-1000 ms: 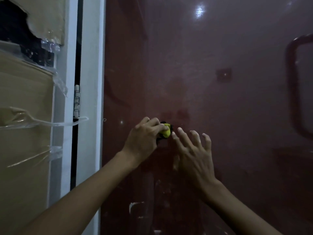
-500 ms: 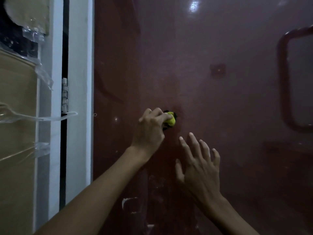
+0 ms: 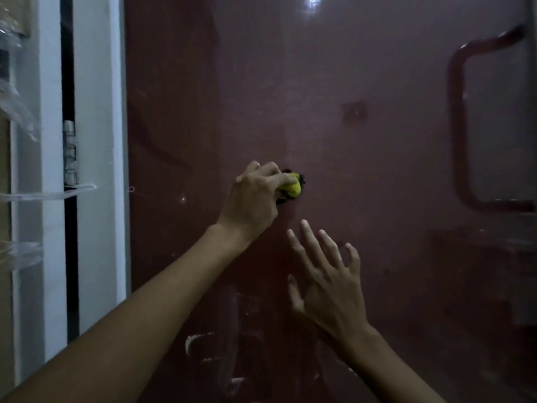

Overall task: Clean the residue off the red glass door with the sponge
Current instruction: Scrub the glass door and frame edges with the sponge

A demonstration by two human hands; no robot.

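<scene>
The red glass door (image 3: 363, 170) fills most of the view, glossy and dim. My left hand (image 3: 255, 199) grips a yellow sponge with a dark scouring side (image 3: 292, 189) and presses it against the glass near the middle of the door. My right hand (image 3: 325, 280) is below and to the right of the sponge, fingers straight and spread, against or just off the glass; contact is unclear. Whitish residue streaks (image 3: 200, 341) show on the lower part of the door.
A red loop handle (image 3: 456, 135) is on the door's right side. At the left stands a white door frame (image 3: 96, 170) with a metal hinge (image 3: 70, 152). Clear plastic wrap (image 3: 17, 196) hangs over a panel at the far left.
My left hand has carried the sponge a little up the glass. My right hand has dropped lower and away from the sponge. The view has shifted to the right.
</scene>
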